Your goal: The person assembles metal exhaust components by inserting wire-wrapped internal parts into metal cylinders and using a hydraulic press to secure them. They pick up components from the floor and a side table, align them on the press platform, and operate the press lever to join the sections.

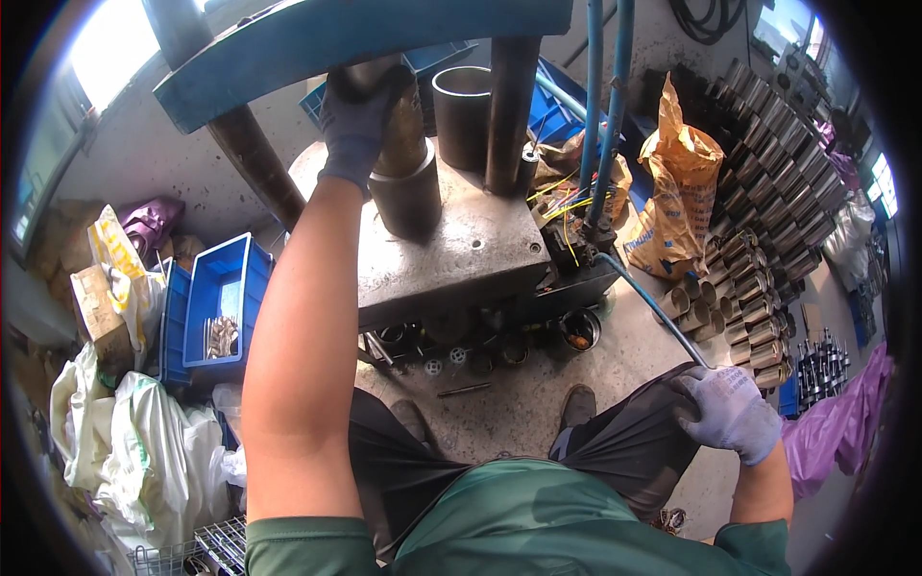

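My left hand (355, 130), in a dark glove, reaches up under the blue press frame (365, 48). Its fingers curl round the upper part of a worn metal cylinder (404, 139); the far fingertips are partly hidden. The cylinder's lower end sits at the mouth of a wider dark metal sleeve (407, 202), which stands upright on the steel press table (451, 264). Over my right knee, my right hand (732, 413), in a pale grey glove, is closed at the end of a thin blue lever (653, 307). The glove hides the lever's tip.
Another metal sleeve (463, 120) stands behind, beside a press column (512, 115). A torn paper sack (677, 182) and stacked metal tubes (768, 163) fill the right. Blue bins (226, 298) and white sacks (144, 451) are at left. Loose metal parts (459, 356) lie below the table.
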### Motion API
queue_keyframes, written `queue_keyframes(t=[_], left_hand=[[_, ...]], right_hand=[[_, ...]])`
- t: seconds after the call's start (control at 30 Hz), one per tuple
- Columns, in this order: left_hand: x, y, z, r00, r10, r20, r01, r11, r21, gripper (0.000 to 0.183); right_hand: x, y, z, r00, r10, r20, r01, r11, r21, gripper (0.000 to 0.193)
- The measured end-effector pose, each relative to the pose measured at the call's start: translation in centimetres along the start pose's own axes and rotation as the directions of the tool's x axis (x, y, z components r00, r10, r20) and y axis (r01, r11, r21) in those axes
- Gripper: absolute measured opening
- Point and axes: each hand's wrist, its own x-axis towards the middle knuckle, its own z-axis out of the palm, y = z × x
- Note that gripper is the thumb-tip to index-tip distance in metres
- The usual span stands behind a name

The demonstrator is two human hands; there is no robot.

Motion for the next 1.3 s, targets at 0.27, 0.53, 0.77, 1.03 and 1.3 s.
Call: queue_keyframes(t=[0.27,0.53,0.77,1.03,1.3], left_hand=[[-0.6,0.7,0.0,1.000,0.030,-0.005,-0.030,0.999,-0.036,0.089],[-0.3,0.2,-0.3,0.998,0.060,-0.008,-0.060,0.998,0.016,0.083],[0.1,-1.1,0.1,0.998,0.057,-0.014,-0.056,0.996,0.073,0.079],[0.0,-0.9,-0.1,0.997,0.073,-0.012,-0.072,0.995,0.074,0.076],[0.3,0.6,-0.4,0.998,-0.030,0.058,0.028,0.999,0.037,0.082]], right_hand=[[-0.1,-0.2,-0.1,0.998,0.030,-0.050,-0.029,0.999,0.016,0.037],[0.3,-0.5,-0.5,0.993,0.053,-0.101,-0.046,0.996,0.071,0.039],[0.3,-0.7,-1.0,0.996,0.052,-0.072,-0.046,0.996,0.077,0.041],[0.8,-0.3,-1.4,0.983,0.057,-0.172,-0.053,0.998,0.025,0.049],[11.2,4.1,-11.4,0.475,-0.282,-0.834,-0.072,0.932,-0.356,0.043]])
